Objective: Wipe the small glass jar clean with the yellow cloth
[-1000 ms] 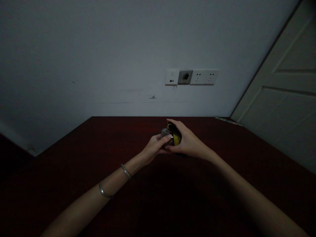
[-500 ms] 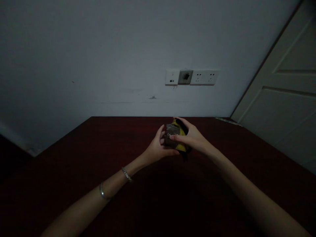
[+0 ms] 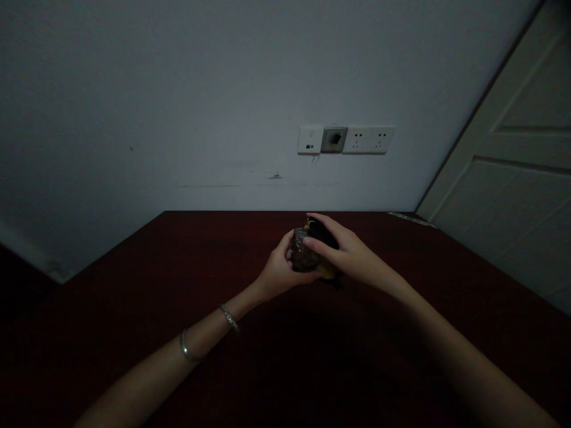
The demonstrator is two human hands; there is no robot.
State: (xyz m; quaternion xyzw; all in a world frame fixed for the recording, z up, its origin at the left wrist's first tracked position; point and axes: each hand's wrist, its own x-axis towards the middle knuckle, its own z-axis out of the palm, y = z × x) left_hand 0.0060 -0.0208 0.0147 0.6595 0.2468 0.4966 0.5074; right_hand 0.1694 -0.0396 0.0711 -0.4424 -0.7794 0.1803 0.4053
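Observation:
Both of my hands grip a small rounded package [image 3: 301, 254] above the dark red table. Its brown face glints like clear plastic. Black and some yellow show along its right side, though I cannot make out exactly what it is. My left hand [image 3: 280, 268] cups it from the left and below, thumb along its lower edge. From the right, my right hand [image 3: 341, 245] wraps over the black part, with the thumb laid across the brown face. Fingers hide much of the package. Two silver bracelets [image 3: 229, 317] circle my left forearm.
The table [image 3: 214, 249] meets a pale wall [image 3: 214, 107]. A row of sockets and switch plates [image 3: 363, 140] is set in the wall. At right stands a panelled door [image 3: 526, 172], with a thin flat strip [image 3: 410, 219] on the table's far right edge.
The package has turned in my hands, so less yellow shows and the brown face sits further left. My right hand has shifted slightly left over it; the left hand is almost still.

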